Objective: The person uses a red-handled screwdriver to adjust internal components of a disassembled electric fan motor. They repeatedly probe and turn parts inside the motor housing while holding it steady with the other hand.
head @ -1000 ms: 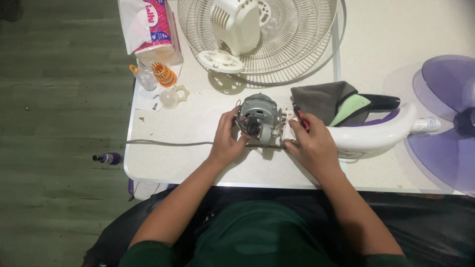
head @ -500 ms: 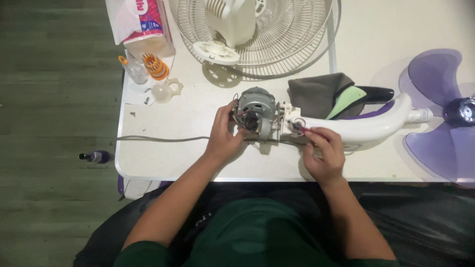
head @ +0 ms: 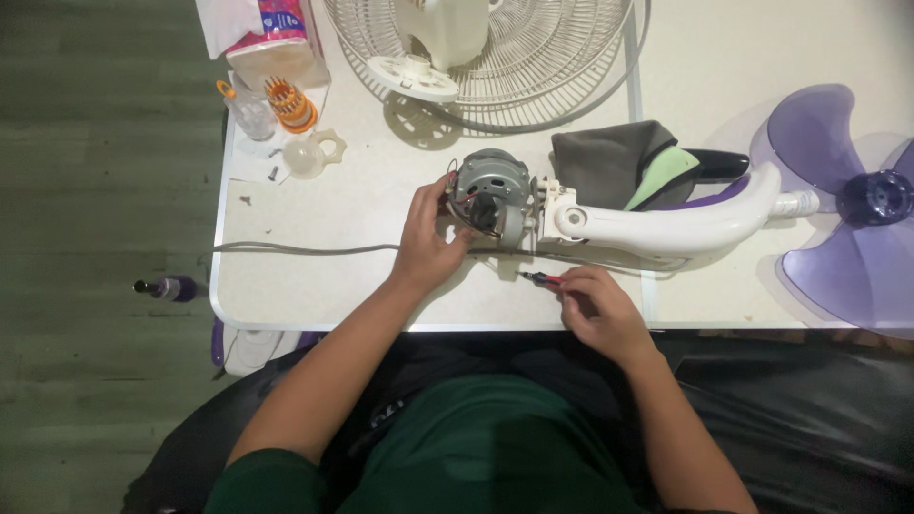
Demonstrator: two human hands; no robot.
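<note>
A grey fan motor [head: 493, 195] lies on the white table [head: 381, 286], joined to a white curved fan neck [head: 666, 227]. My left hand [head: 428, 238] grips the motor's left side. My right hand [head: 595, 309] sits near the table's front edge, below the neck, and holds a small red-handled screwdriver [head: 541, 278] whose tip points left, clear of the motor. A grey power cord [head: 305, 249] runs left from the motor across the table.
A white fan grille with its rear housing [head: 495, 57] lies at the back. A purple fan blade [head: 847, 209] is at the right, a grey and green cloth [head: 628, 167] behind the neck. Small bottles, a tissue pack [head: 276, 38] and a plastic nut [head: 314, 152] sit at the back left.
My right hand has drawn back from the motor toward the table's front edge with the screwdriver. My left hand stays on the motor. The view has shifted slightly.
</note>
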